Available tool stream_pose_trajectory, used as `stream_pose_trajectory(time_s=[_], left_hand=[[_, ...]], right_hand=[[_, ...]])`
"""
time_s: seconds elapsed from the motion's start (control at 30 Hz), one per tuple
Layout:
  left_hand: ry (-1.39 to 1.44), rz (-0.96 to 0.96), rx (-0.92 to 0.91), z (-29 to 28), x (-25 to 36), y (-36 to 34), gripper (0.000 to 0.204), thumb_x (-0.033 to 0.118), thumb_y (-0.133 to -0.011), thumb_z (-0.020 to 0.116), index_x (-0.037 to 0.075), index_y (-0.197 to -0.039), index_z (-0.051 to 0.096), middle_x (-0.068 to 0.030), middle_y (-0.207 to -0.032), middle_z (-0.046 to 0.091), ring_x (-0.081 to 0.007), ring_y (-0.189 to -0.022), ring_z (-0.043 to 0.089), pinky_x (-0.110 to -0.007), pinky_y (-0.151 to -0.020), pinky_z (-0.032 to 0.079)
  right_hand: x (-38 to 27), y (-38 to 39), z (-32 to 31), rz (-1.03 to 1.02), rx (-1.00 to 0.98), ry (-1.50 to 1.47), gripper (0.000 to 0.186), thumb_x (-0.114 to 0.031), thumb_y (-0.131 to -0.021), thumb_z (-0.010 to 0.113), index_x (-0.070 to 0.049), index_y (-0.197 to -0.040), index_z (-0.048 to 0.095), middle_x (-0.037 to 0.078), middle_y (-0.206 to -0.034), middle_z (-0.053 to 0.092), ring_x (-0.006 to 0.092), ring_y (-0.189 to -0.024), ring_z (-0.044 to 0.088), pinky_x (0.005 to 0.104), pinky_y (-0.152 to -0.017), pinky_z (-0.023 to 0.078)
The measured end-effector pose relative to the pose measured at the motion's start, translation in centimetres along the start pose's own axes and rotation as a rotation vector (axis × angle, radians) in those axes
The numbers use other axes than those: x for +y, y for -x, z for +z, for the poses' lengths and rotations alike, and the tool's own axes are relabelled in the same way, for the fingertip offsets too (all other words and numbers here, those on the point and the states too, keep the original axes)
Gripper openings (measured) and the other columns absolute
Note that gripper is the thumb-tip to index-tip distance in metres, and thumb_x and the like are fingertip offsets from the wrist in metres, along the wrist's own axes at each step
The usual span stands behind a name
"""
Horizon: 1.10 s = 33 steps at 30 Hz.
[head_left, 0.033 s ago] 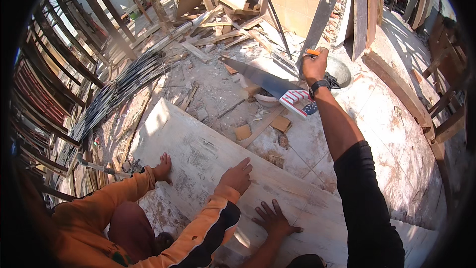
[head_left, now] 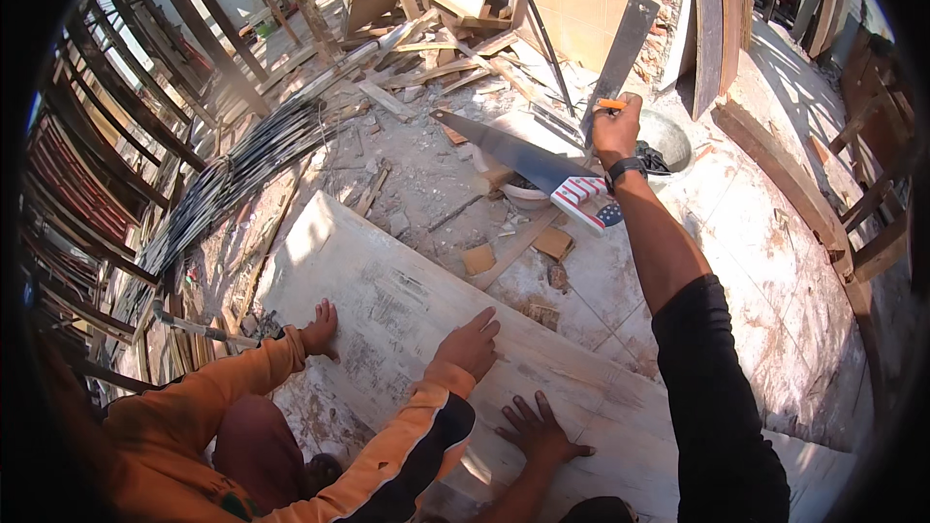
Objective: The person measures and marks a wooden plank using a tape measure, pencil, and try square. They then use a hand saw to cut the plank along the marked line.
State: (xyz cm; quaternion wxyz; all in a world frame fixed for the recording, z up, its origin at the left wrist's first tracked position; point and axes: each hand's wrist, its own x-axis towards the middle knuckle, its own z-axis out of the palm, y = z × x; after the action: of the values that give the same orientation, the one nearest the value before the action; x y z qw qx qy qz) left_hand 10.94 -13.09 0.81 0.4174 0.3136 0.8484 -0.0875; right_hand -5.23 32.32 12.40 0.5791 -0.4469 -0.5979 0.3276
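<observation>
My left hand (head_left: 539, 431) lies with fingers spread on a pale, scuffed board (head_left: 358, 271). My right hand (head_left: 615, 124), below a black watch, is raised beyond the board, closed round an orange pencil (head_left: 608, 104) and a long dark metal blade, apparently a square (head_left: 628, 29). Just left of it rests a handsaw (head_left: 509, 160) with a striped, starred handle, across a pale basin (head_left: 526, 196). A co-worker in orange sleeves, at lower left, touches the board with a left hand (head_left: 320, 329) and a right hand (head_left: 465, 349), the latter near mine.
Long bundled rods (head_left: 223, 189) lie on the left beside timber frames (head_left: 116, 107). Scrap wood (head_left: 426, 58) is heaped before a tiled wall (head_left: 562, 10). A grey bucket (head_left: 668, 145) stands behind my right hand. Planks and beams (head_left: 775, 184) occupy the right side.
The view has shifted very slightly, and the co-worker's right hand sits a touch further right. My hands look much the same.
</observation>
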Motion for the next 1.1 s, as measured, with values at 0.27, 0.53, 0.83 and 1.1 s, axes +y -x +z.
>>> stream_pose_trajectory(time_s=[0.27, 0.53, 0.83, 1.1], left_hand=[[0.041, 0.018, -0.074, -1.0, 0.0, 0.4, 0.167, 0.083, -0.05, 0.083, 0.005, -0.162, -0.015, -0.038, -0.163, -0.018, -0.0626, -0.147, -0.018, -0.084, -0.107, -0.002], [0.051, 0.026, -0.002, -0.1, 1.2, -0.1, 0.165, 0.078, -0.052, 0.086, 0.004, -0.162, -0.014, -0.0383, -0.163, -0.017, -0.0629, -0.147, -0.018, -0.083, -0.108, -0.003], [0.1, -0.054, -0.055, -0.4, -0.4, 0.4, 0.17, 0.072, -0.047, 0.091, 0.005, -0.162, -0.014, -0.0382, -0.163, -0.016, -0.0605, -0.148, -0.02, -0.081, -0.11, -0.005], [0.035, -0.078, -0.044, -0.5, 0.3, 0.1, 0.174, 0.071, -0.048, 0.092, 0.005, -0.158, -0.025, -0.0366, -0.161, -0.026, -0.0576, -0.147, -0.027, -0.08, -0.111, -0.007]], right_hand=[[6.1, -1.0, 5.5, 0.001, -0.084, 0.135, 0.042, -0.007, -0.088, 0.068, -0.002, -0.122, 0.043, 0.03, -0.107, 0.067, 0.0498, -0.106, 0.066, 0.0511, -0.09, 0.051], [0.3, 0.9, 0.7, -0.092, -0.156, 0.338, 0.045, -0.044, -0.103, 0.056, -0.012, -0.133, 0.047, 0.02, -0.09, 0.071, 0.0432, -0.087, 0.069, 0.051, -0.076, 0.051], [-11.2, 17.2, -18.9, -0.063, -0.506, -0.488, 0.058, -0.067, -0.102, 0.044, -0.01, -0.087, 0.046, 0.011, -0.078, 0.06, 0.0224, -0.073, 0.057, 0.0355, -0.078, 0.046], [-23.7, 24.8, -34.2, -0.086, -0.391, -0.525, 0.032, -0.046, -0.1, 0.061, -0.017, -0.094, 0.051, -0.001, -0.062, 0.046, 0.0125, -0.048, 0.036, 0.0286, -0.054, 0.035]])
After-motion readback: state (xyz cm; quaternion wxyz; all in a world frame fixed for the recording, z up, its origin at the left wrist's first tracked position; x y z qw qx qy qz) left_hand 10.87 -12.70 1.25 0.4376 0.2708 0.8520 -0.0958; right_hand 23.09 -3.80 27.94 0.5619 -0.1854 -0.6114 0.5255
